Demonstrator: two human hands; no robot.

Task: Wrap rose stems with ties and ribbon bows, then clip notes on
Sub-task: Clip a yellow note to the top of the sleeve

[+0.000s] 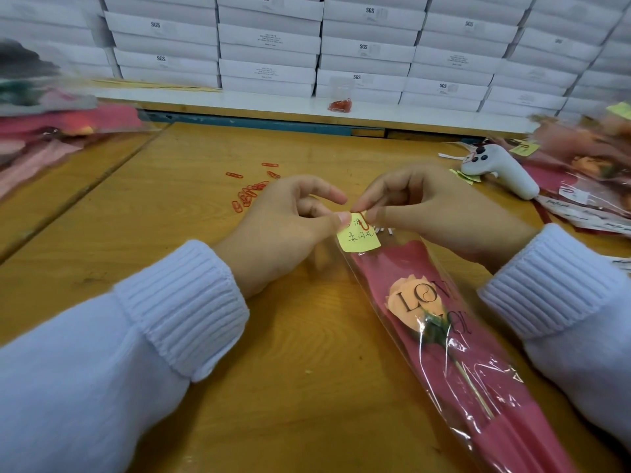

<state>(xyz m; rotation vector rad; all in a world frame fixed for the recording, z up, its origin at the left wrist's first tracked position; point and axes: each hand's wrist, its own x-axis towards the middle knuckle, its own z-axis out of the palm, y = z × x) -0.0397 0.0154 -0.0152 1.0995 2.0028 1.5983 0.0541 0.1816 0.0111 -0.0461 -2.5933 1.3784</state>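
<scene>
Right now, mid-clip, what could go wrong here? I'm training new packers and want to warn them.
The red paper clip sits at the very top edge of the yellow note. It may catch the note alone and miss the rose sleeve, so the note could drop off. The left hand and right hand both pinch there, which might crease the thin film. The loose paper clips nearby could get swept away.

White boxes [269, 39] with SGS labels being stacked in rows across whole back, basically wall to wall. White ledge [239, 99] being carried along under them, blue rail [256, 122] being tucked just below its edge. Wooden table [170, 233] being crossed by diagonal seam on left. White controller-looking gadget [495, 169] being left lying at right, dark buttons on top.
</scene>
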